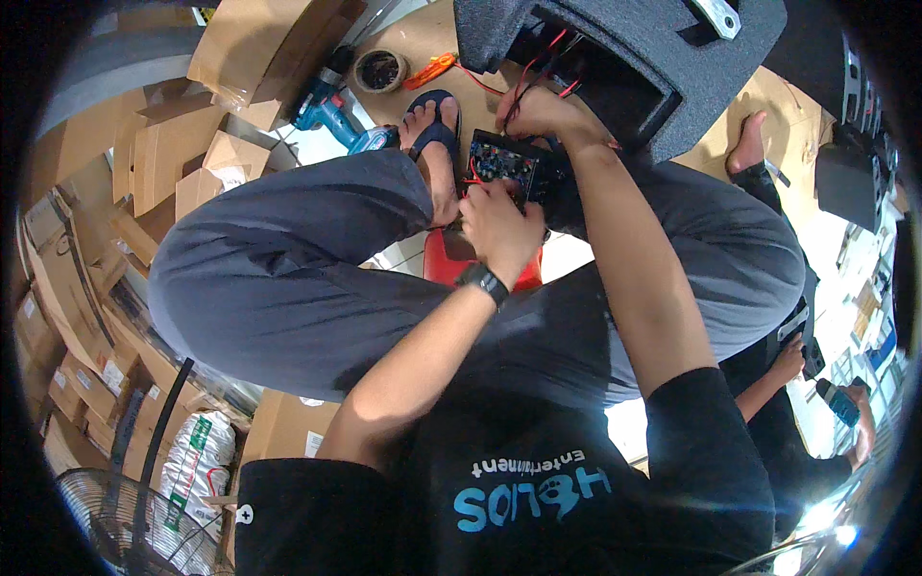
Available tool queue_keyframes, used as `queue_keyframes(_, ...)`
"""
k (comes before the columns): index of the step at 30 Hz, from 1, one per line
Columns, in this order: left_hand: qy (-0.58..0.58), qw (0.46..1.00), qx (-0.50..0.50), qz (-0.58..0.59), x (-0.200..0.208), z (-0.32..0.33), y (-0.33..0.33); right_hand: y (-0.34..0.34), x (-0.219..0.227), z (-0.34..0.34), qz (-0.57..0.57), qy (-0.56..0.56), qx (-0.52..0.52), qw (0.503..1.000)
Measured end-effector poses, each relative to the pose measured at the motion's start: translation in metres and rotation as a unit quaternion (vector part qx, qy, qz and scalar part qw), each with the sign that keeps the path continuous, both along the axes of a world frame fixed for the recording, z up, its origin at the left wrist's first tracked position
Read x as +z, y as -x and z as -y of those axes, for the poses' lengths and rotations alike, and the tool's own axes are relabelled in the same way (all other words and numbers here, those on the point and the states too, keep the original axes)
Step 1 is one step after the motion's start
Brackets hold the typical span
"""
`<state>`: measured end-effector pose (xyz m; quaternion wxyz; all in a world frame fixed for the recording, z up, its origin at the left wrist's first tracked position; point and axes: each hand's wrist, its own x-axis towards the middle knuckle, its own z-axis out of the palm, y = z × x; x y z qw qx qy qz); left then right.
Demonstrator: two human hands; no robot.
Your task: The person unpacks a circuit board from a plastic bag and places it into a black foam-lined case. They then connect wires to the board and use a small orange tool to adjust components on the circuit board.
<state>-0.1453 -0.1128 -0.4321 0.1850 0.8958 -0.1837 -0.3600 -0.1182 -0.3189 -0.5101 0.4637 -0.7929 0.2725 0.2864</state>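
My left hand (pixel 504 226) is closed at the near edge of a dark circuit board (pixel 504 161), its fingers by a red wire that runs onto the board. The board is crowded with small parts and sits between my feet. Beyond it, my right hand (pixel 543 113) is closed on thin red and black wires (pixel 523 88). These lead into the dark opening of a black textured speaker cabinet (pixel 615 38) standing in front of me. The fingertips of my right hand are partly hidden.
Left of my foot lie a teal cordless drill (pixel 336 120), a round bowl (pixel 380 71) of small dark pieces and an orange-handled tool (pixel 430 70). Cardboard boxes (pixel 158 154) pile up at left, a fan (pixel 96 509) below. A co-worker's hand (pixel 860 422) holds a teal tool at right.
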Motion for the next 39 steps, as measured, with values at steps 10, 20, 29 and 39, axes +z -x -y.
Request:
queue_keyframes(10,0.154,0.971,-0.032,0.179,-0.06,0.03,-0.115,0.01,-0.02,0.002,-0.004,-0.111,-0.031,0.993)
queue_keyframes(20,0.085,0.988,-0.114,-0.059,-0.104,0.06,-0.168,0.004,-0.038,-0.006,0.001,-0.072,0.055,0.996)
queue_keyframes(29,0.023,0.969,-0.203,0.135,-0.142,0.025,-0.136,-0.012,-0.042,-0.005,-0.011,0.011,0.091,0.996)
queue_keyframes(39,0.047,0.991,-0.124,-0.026,-0.148,0.027,-0.154,-0.014,-0.014,-0.003,-0.104,-0.032,-0.02,0.994)
